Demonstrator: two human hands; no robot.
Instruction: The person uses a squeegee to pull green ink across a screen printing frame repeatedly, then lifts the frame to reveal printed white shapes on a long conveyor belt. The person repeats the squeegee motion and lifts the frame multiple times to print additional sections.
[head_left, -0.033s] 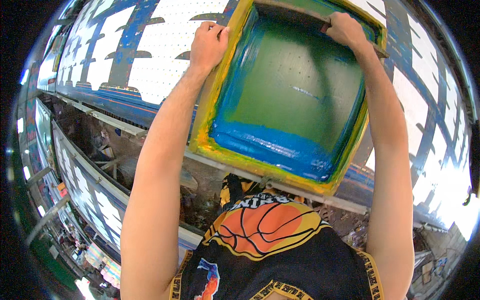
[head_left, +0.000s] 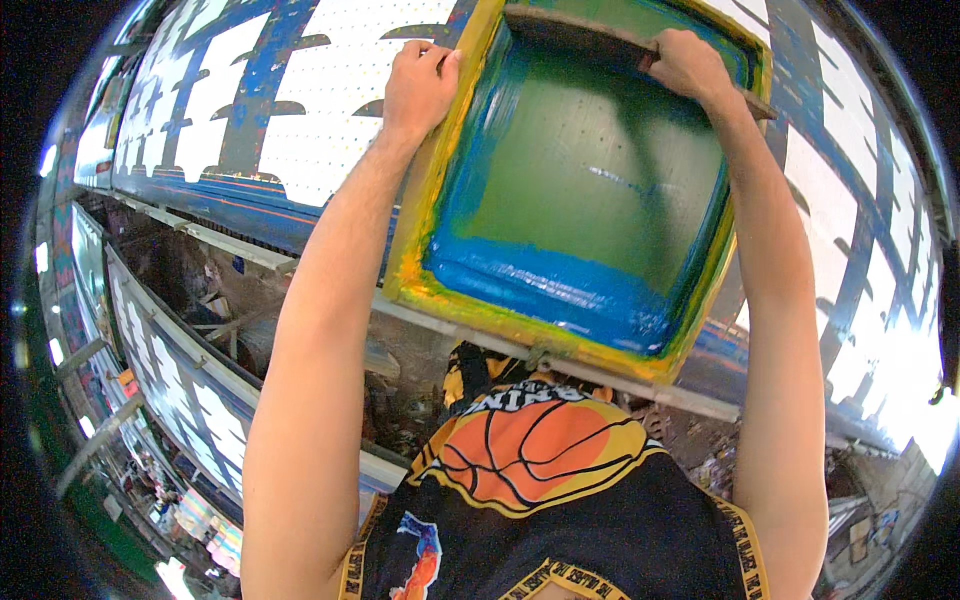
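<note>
A screen printing frame, its rim smeared yellow and green, lies tilted over the printing table in front of me. Its green mesh carries a thick band of wet blue ink along the near edge, and more blue runs up the sides. My left hand is closed at the frame's upper left edge, fingers curled and thumb against the rim. Near the far end, my right hand grips a long brown squeegee that spans the frame from side to side. Part of the squeegee is hidden behind that hand.
White cut panels with small dots lie in rows along the blue-stained table, on both sides of the frame. A metal rail follows the table's near edge. To the left stands another table with white pieces. Clutter covers the floor between them.
</note>
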